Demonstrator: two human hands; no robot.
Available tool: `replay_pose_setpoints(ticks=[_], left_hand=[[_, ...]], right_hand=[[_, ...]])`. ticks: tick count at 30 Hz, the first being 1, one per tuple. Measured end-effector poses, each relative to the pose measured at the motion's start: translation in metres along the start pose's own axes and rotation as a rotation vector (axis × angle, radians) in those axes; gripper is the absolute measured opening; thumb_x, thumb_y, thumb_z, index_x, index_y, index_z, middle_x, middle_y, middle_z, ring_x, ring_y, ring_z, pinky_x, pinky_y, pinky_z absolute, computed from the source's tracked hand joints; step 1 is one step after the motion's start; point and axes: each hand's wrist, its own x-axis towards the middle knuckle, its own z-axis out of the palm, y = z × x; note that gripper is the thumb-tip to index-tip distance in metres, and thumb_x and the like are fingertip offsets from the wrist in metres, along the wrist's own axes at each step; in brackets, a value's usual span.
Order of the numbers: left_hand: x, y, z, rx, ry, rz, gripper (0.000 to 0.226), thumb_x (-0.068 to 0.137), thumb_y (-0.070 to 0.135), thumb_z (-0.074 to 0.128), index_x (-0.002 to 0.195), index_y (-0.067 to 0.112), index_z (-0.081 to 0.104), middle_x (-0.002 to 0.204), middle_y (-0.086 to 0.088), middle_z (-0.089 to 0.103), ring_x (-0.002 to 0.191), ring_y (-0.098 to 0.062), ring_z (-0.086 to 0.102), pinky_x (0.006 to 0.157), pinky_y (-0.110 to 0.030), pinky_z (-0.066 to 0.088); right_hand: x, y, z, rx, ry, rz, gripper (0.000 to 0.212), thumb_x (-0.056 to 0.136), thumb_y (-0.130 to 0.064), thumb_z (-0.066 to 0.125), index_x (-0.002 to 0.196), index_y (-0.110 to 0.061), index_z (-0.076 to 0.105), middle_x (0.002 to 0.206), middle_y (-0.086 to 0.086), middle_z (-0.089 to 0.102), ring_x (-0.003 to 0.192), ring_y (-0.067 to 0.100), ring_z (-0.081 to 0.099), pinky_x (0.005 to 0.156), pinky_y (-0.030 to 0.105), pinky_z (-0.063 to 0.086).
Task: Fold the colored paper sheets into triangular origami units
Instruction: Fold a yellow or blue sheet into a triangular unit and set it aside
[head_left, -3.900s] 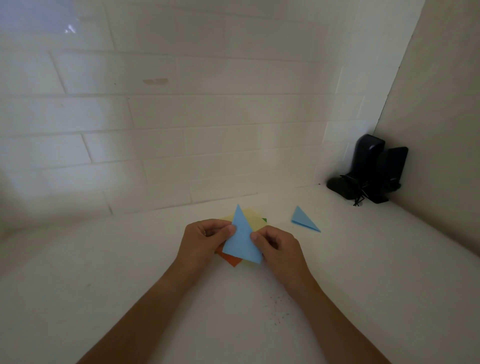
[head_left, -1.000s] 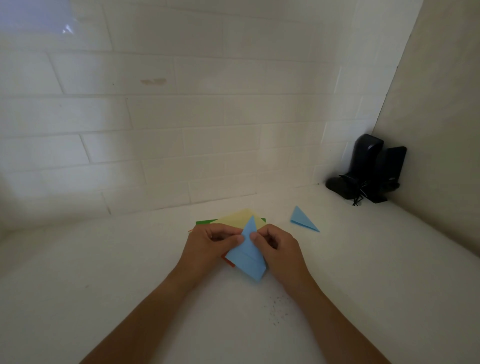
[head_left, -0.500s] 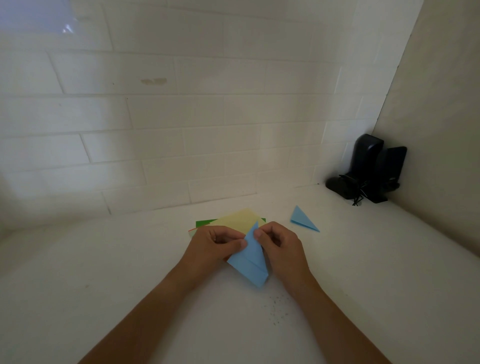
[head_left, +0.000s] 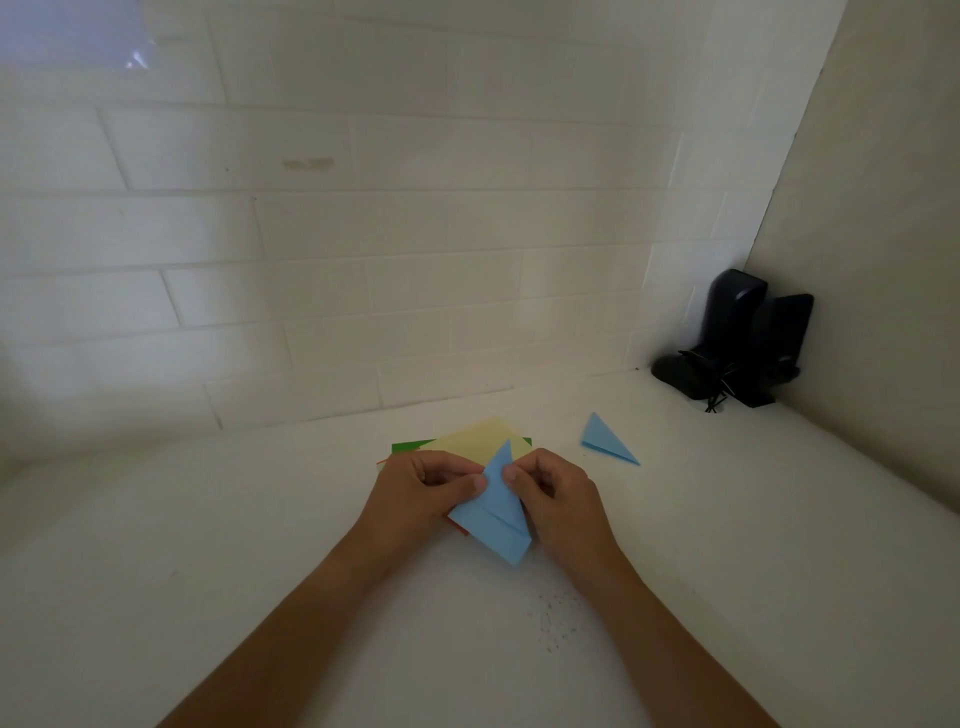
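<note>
A folded blue paper (head_left: 493, 517) with a pointed top lies between my hands, over a stack of sheets: yellow (head_left: 475, 439) on top, green (head_left: 410, 447) under it, an orange-red corner (head_left: 460, 527) below. My left hand (head_left: 421, 493) pinches the blue paper's left edge with thumb and curled fingers. My right hand (head_left: 556, 493) pinches its right edge the same way. A finished blue triangle (head_left: 605, 439) lies flat on the white counter (head_left: 260, 545) to the right.
A white tiled wall (head_left: 363, 260) rises just behind the stack. Two black speakers (head_left: 748, 343) with a cable stand in the back right corner, against a beige side wall (head_left: 883, 260). Small dark specks (head_left: 556, 618) dot the counter near my right forearm.
The blue paper went from a plain tall triangle to a shape with folded layers at its lower end. My hands shifted slightly toward me, uncovering more of the yellow and green sheets.
</note>
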Motion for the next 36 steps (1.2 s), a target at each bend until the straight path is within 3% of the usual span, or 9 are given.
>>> replay_pose_setpoints(ticks=[2, 6, 13, 18, 23, 28, 32, 36], left_hand=[[0.001, 0.000, -0.001, 0.006, 0.015, 0.009, 0.009, 0.087, 0.003, 0.079, 0.095, -0.002, 0.080, 0.084, -0.015, 0.079, 0.071, -0.015, 0.074, 0.057, -0.021, 0.056], [0.003, -0.003, -0.005, -0.021, 0.035, 0.020, 0.010, 0.088, 0.007, 0.078, 0.094, 0.000, 0.079, 0.087, -0.022, 0.077, 0.077, -0.038, 0.075, 0.063, -0.043, 0.064], [0.003, -0.004, -0.004, 0.000, 0.060, 0.031, 0.007, 0.087, 0.008, 0.080, 0.091, 0.003, 0.081, 0.085, -0.021, 0.077, 0.077, -0.039, 0.075, 0.066, -0.056, 0.063], [0.006, -0.006, -0.009, -0.035, 0.105, 0.050, 0.009, 0.087, 0.010, 0.081, 0.092, 0.003, 0.080, 0.089, -0.024, 0.076, 0.074, -0.048, 0.074, 0.068, -0.068, 0.059], [0.006, -0.007, -0.008, 0.043, 0.143, 0.065, 0.004, 0.087, 0.012, 0.082, 0.086, 0.015, 0.083, 0.085, -0.014, 0.079, 0.084, -0.036, 0.076, 0.083, -0.061, 0.060], [0.009, -0.008, -0.011, 0.020, 0.175, 0.046, 0.005, 0.088, 0.012, 0.081, 0.087, 0.017, 0.082, 0.088, -0.009, 0.080, 0.090, -0.032, 0.076, 0.084, -0.061, 0.059], [0.008, -0.008, -0.010, 0.042, 0.177, 0.052, 0.004, 0.088, 0.013, 0.080, 0.092, 0.014, 0.082, 0.087, -0.009, 0.079, 0.088, -0.031, 0.076, 0.083, -0.055, 0.060], [0.009, -0.009, -0.010, 0.085, 0.167, 0.044, 0.005, 0.091, 0.012, 0.077, 0.091, 0.016, 0.080, 0.086, -0.010, 0.078, 0.083, -0.025, 0.075, 0.081, -0.049, 0.059]], right_hand=[[0.000, 0.000, 0.000, -0.004, -0.010, -0.010, 0.020, 0.098, -0.023, 0.067, 0.082, -0.012, 0.065, 0.077, 0.003, 0.067, 0.065, 0.006, 0.054, 0.058, 0.018, 0.040], [-0.001, 0.001, 0.000, -0.014, -0.045, -0.010, 0.014, 0.098, -0.026, 0.068, 0.086, -0.019, 0.070, 0.081, -0.001, 0.071, 0.069, 0.006, 0.060, 0.059, 0.019, 0.044], [-0.001, 0.000, 0.000, -0.030, -0.034, -0.012, 0.017, 0.098, -0.025, 0.068, 0.083, -0.019, 0.069, 0.075, -0.004, 0.069, 0.063, 0.001, 0.057, 0.055, 0.016, 0.041], [-0.003, -0.003, 0.001, -0.030, -0.071, -0.016, 0.016, 0.099, -0.025, 0.066, 0.084, -0.022, 0.070, 0.078, 0.000, 0.070, 0.064, 0.004, 0.058, 0.055, 0.018, 0.041], [-0.001, -0.002, 0.001, -0.086, -0.047, -0.035, 0.019, 0.099, -0.024, 0.066, 0.080, -0.024, 0.068, 0.073, 0.003, 0.067, 0.059, 0.004, 0.051, 0.054, 0.017, 0.038], [-0.002, -0.003, 0.001, -0.035, -0.076, -0.032, 0.018, 0.100, -0.023, 0.064, 0.083, -0.021, 0.069, 0.069, 0.007, 0.067, 0.054, 0.009, 0.055, 0.053, 0.020, 0.043], [-0.002, -0.003, 0.002, -0.046, -0.071, -0.053, 0.017, 0.100, -0.016, 0.064, 0.083, -0.018, 0.068, 0.069, -0.003, 0.065, 0.056, -0.001, 0.054, 0.054, 0.011, 0.039], [-0.002, -0.002, 0.002, -0.056, -0.085, -0.060, 0.018, 0.100, -0.016, 0.064, 0.082, -0.017, 0.067, 0.066, -0.004, 0.060, 0.056, 0.001, 0.050, 0.055, 0.011, 0.038]])
